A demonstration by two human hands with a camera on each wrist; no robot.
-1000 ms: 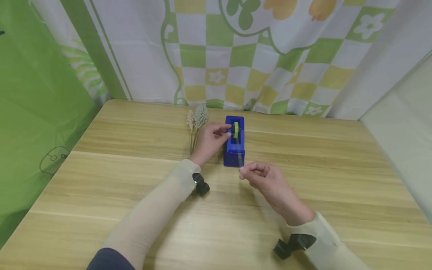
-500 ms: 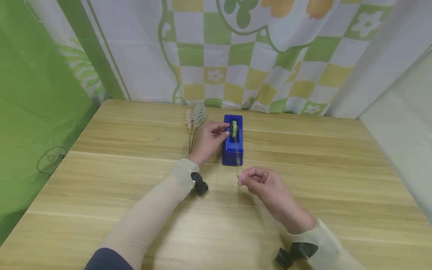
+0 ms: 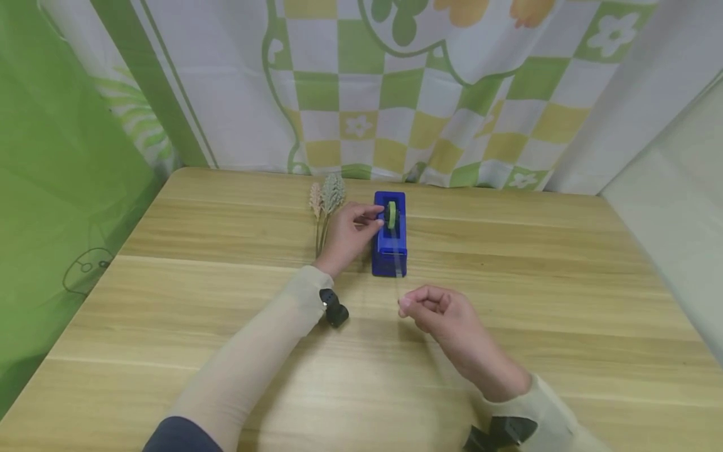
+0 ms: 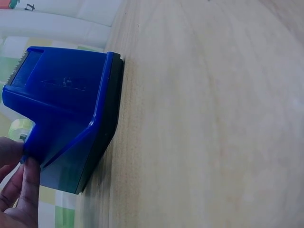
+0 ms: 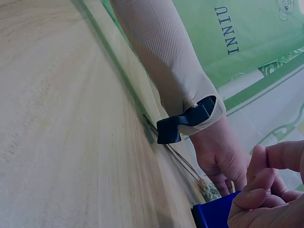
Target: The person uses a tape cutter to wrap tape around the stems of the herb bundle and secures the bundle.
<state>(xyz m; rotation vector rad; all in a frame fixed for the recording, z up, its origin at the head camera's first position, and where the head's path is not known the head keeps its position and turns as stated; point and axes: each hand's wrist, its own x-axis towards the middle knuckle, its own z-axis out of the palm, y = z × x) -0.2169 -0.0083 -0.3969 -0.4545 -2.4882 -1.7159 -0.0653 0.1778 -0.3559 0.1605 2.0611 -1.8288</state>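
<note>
Just right of centre in the head view, blue tape dispenser [image 3: 385, 243] stands on wooden bench [image 3: 536, 270], left hand [image 3: 348, 233] pinching its side by the green tape roll [image 3: 392, 215], right hand [image 3: 449, 317], lower right of centre, pinching end of clear tape strip [image 3: 398, 267], flower sprigs [image 3: 332, 194] left of dispenser.

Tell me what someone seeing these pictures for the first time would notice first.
Probably the bright blue tape dispenser on the wooden table, holding a yellow-green roll and touched on its left side by the left hand. Next, perhaps, the clear tape strip running from it toward the pinched fingertips of the right hand. Behind the table, the green, yellow and white checked curtain also stands out.
</note>
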